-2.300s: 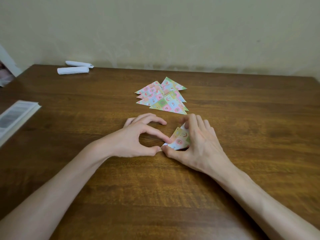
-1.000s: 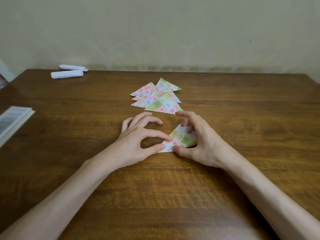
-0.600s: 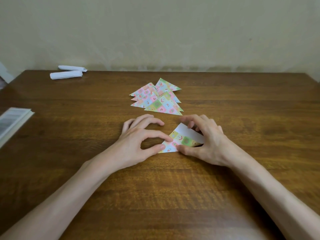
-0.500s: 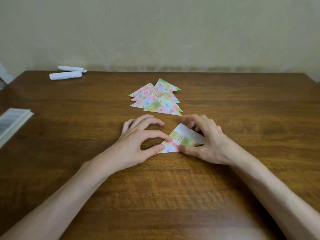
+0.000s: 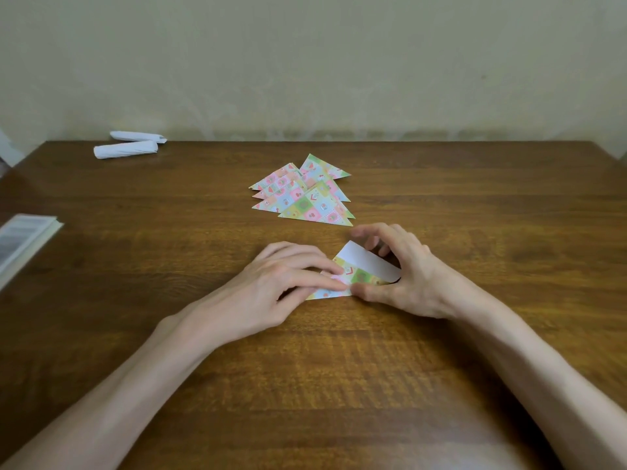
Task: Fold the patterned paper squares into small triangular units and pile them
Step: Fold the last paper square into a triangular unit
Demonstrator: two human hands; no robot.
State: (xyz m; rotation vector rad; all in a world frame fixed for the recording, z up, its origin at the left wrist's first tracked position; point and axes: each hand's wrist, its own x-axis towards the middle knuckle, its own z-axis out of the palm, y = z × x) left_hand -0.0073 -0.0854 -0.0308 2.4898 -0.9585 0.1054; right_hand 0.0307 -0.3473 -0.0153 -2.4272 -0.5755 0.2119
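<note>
Head camera: the left hand (image 5: 271,293) lies with its fingers nearly straight, pressing the left part of the patterned paper (image 5: 356,277) flat on the wooden worktop (image 5: 492,215). The right hand (image 5: 412,278) grips the paper's right part, thumb on the near edge and fingers curled behind a raised flap that shows its white back. Just beyond the hands lies the pile of folded triangles (image 5: 305,198). Two white paper rolls (image 5: 125,149) rest at the far left corner, and a book (image 5: 20,239) at the left edge.
</note>
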